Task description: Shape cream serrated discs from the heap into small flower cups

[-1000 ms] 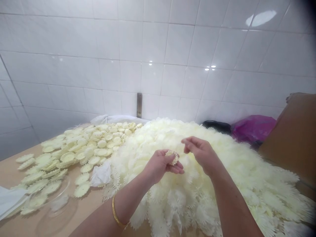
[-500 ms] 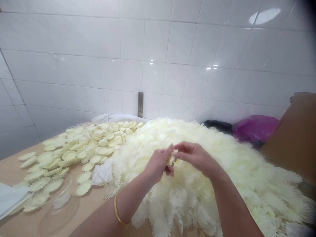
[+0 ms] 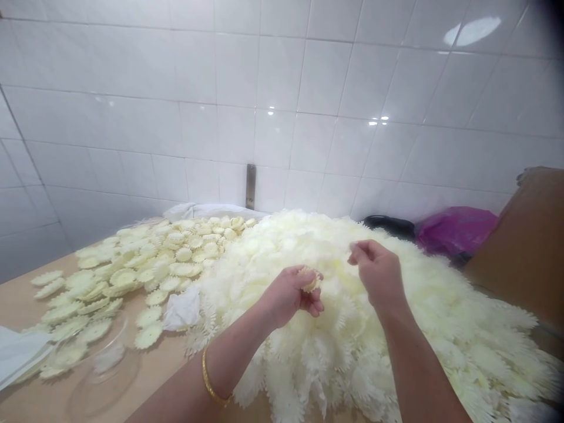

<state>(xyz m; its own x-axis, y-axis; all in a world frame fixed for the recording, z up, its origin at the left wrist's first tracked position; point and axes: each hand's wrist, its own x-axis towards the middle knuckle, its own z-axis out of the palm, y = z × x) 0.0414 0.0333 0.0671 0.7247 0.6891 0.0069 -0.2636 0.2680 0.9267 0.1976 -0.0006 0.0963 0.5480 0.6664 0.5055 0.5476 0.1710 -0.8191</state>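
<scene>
Pinching a small scalloped disc [image 3: 314,283] between thumb and fingers, the left hand [image 3: 286,296] is over the middle of the pale frilly heap [image 3: 339,335]. Farther right above the heap, the right hand [image 3: 379,271] presses thumb and fingertips together; whether around anything, I cannot tell. Loose discs [image 3: 123,277] lie on the counter [image 3: 163,376] left of the heap. Behind the heap's right side sits a purple bag [image 3: 458,229], beyond it a tiled wall [image 3: 308,88].

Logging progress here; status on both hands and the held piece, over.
Left hand pinching small frilled piece. Right hand apart from it, pinched closed, contents unclear. Crumpled white sheet to the left, not in the way.
</scene>
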